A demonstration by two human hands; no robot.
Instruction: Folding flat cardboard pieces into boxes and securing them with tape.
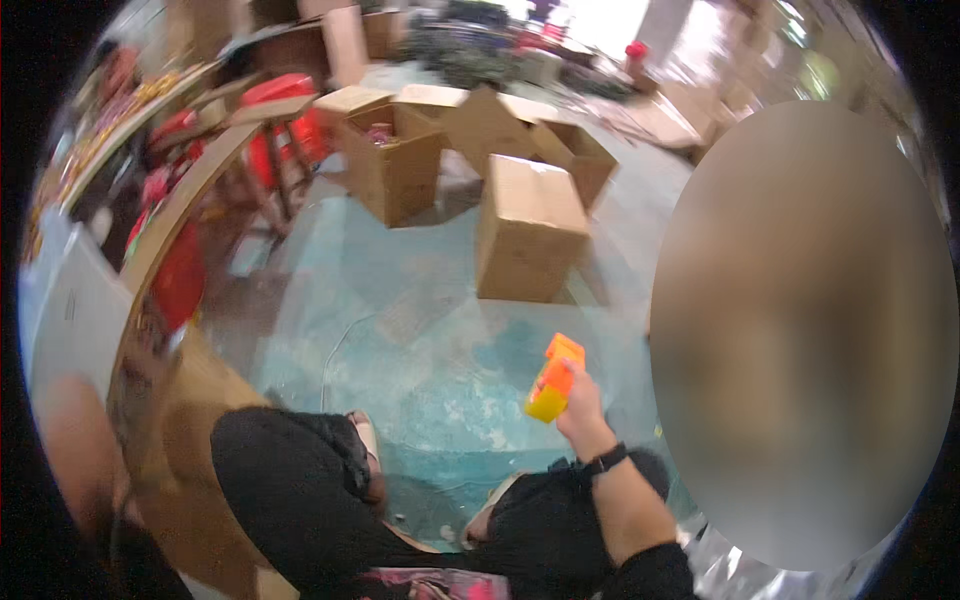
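My right hand (578,408) is closed around an orange-and-yellow plastic hand tool (562,372), shaped somewhat like a tape dispenser. Its orange end points up and away, and its yellow end hangs lower left. It is in the air above the blue-green floor, in front of my right knee. At the far left rim, beside the wooden table edge, my left hand (85,455) is a smeared patch of skin. Its fingers and anything in them cannot be made out. A closed cardboard box (530,230) stands on the floor ahead of my right hand.
Open cardboard boxes (395,170) stand farther back, one with reddish things inside. A curved wooden table edge (190,200) runs along my left, with red stools (280,95) beyond. A large blurred oval (805,335) hides the right side. Shiny clear plastic (735,560) lies lower right.
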